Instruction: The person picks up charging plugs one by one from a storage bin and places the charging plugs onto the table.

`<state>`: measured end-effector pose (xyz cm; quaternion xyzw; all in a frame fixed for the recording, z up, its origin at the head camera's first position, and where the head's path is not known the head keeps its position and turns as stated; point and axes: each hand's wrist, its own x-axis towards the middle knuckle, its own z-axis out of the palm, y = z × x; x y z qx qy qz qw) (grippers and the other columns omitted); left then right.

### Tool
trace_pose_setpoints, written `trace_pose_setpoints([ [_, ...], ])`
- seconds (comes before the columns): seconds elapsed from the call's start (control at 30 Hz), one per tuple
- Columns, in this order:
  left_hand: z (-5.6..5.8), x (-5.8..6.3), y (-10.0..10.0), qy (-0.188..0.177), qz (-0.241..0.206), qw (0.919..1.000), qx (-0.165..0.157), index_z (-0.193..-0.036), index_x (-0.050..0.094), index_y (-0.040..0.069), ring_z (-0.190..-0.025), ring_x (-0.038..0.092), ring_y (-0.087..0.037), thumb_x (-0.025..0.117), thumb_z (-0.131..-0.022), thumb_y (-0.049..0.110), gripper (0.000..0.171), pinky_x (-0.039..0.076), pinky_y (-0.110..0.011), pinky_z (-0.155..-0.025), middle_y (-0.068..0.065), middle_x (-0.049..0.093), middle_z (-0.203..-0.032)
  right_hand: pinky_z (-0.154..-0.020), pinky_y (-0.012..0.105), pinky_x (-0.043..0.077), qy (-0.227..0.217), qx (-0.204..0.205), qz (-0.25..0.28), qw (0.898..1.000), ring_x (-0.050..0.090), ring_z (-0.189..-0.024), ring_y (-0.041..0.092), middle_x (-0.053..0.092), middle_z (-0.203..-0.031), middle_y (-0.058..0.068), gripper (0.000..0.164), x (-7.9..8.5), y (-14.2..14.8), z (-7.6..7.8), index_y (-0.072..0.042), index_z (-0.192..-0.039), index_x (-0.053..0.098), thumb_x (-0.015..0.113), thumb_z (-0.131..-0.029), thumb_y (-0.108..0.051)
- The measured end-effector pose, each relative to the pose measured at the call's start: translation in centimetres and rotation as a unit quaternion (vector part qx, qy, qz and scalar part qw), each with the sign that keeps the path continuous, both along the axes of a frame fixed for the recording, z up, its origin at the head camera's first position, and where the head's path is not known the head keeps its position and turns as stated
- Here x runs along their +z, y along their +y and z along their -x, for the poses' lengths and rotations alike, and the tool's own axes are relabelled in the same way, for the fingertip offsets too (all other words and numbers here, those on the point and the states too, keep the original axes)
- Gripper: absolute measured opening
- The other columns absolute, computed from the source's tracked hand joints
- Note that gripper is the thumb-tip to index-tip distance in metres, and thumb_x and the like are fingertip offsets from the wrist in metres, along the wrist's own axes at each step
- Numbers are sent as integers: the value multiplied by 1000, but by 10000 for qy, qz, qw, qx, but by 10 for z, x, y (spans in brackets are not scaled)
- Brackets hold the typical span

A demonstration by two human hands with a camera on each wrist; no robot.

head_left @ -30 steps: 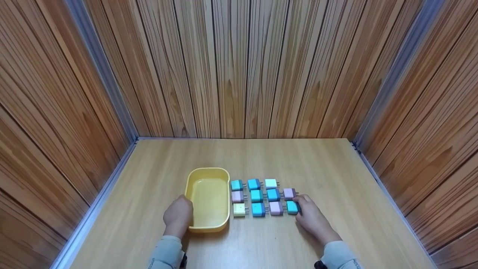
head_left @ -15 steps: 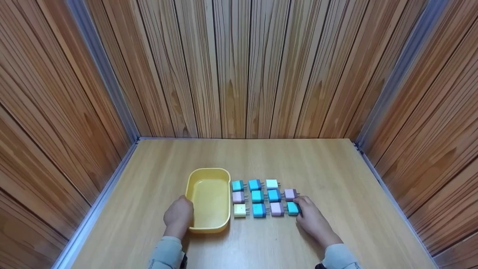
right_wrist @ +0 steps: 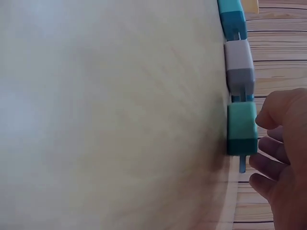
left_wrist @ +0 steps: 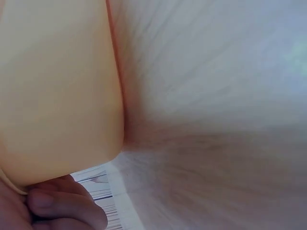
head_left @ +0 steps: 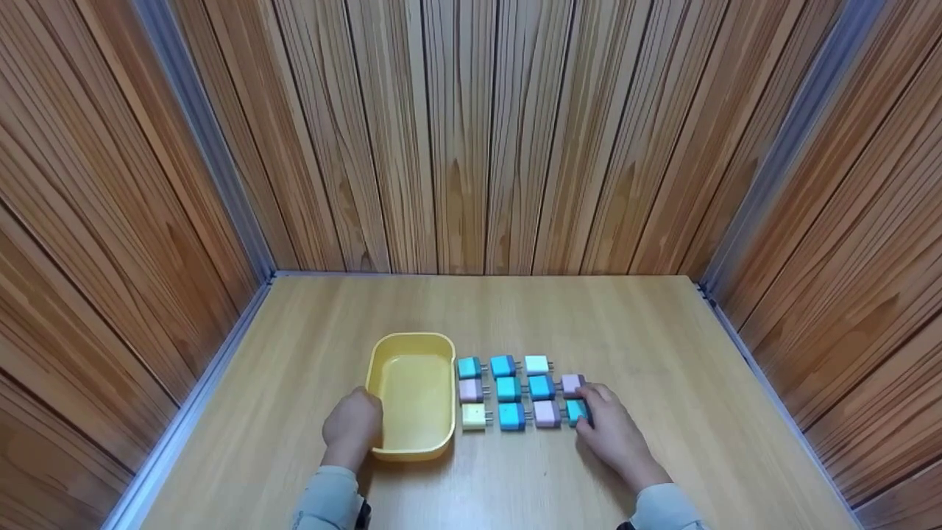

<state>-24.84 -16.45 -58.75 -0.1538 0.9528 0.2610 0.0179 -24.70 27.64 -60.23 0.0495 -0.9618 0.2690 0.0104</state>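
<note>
My left hand (head_left: 353,423) grips the left rim of a yellow plastic basin (head_left: 412,455). In the left wrist view, curled fingers (left_wrist: 67,206) show by the rim below the basin's side (left_wrist: 62,96). My right hand (head_left: 611,430) is at the right end of several phone charger plugs, beside a teal charger plug (head_left: 573,412). In the right wrist view, the thumb is close to that teal plug (right_wrist: 242,122), while the fingers (right_wrist: 268,167) lie loosely apart beyond it. A pink charger plug (head_left: 571,383) lies just behind, near the fingertips.
Right of the basin lie rows of charger plugs, prongs pointing right: blue (head_left: 511,417), pink (head_left: 546,414), pale yellow (head_left: 474,417) and white (head_left: 536,364). Wooden table (head_left: 486,309) spreads around them. Wood-panelled walls (head_left: 471,147) stand at the back and both sides.
My right hand's fingers have loosened around the teal plug, and its thumb now shows apart from the fingers. The left hand and the basin have stayed in place.
</note>
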Motion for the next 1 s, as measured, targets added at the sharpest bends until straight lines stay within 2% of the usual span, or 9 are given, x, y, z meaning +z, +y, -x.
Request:
trace_pose_setpoints([
  [0.17, 0, 1, -2, -66, -132, 9999, -1, -108, 64, 3, -72, 58, -24, 38, -105, 29, 37, 48, -42, -63, -10, 65, -85, -115, 56, 35, 94, -30, -22, 9999, 39, -146, 37, 42, -156, 14, 58, 5, -8, 0, -7, -151, 47, 65, -98, -21],
  [0.37, 0, 1, -9, -286, -394, 9988, 20, -110, 64, 3, -74, 57, -25, 33, -105, 45, 52, 43, -39, -65, -10, 61, -85, -116, 55, 34, 52, -6, 59, 10000, 35, -149, 35, 37, -160, 11, 59, 6, -21, 0, -10, -151, 48, 67, -97, -22],
  [0.5, 0, 2, -15, -256, -382, 9989, 74, -115, 65, 0, -81, 62, -28, 31, -104, 56, 66, 47, -44, -69, -13, 66, -93, -116, 54, 34, 137, 97, 103, 9998, 35, -150, 34, 38, -160, 9, 58, 9, -29, 0, -10, -151, 49, 68, -97, -22],
  [0.63, 1, 6, -20, 185, -182, 9994, 237, -116, 64, 0, -87, 68, -34, 30, -105, 60, 70, 51, -51, -71, -18, 70, -99, -116, 54, 33, 276, 217, 141, 9993, 35, -150, 33, 40, -159, 7, 58, 14, -38, -1, -12, -150, 51, 69, -97, -23],
  [0.77, -3, 14, -14, 809, -65, 9964, 249, -106, 62, 2, -78, 67, -36, 36, -107, 54, 58, 50, -51, -65, -17, 68, -87, -116, 54, 34, 412, 293, 94, 9987, 36, -150, 32, 42, -157, 5, 57, 17, -43, -4, -14, -150, 51, 70, -97, -23],
  [0.87, -10, 21, 1, 1426, 125, 9897, 27, -95, 59, 7, -69, 65, -35, 44, -107, 45, 43, 47, -49, -58, -14, 64, -76, -117, 53, 33, 397, 335, 108, 9986, 35, -150, 30, 42, -158, 5, 57, 18, -47, -7, -14, -149, 53, 71, -96, -24],
  [1.0, -24, 30, 29, 2224, 480, 9722, -548, -84, 55, 12, -55, 55, -26, 53, -105, 34, 31, 40, -42, -49, -5, 53, -64, -117, 54, 32, 304, 364, 153, 9988, 34, -151, 28, 40, -160, 4, 57, 20, -54, -11, -16, -148, 53, 72, -96, -28],
])
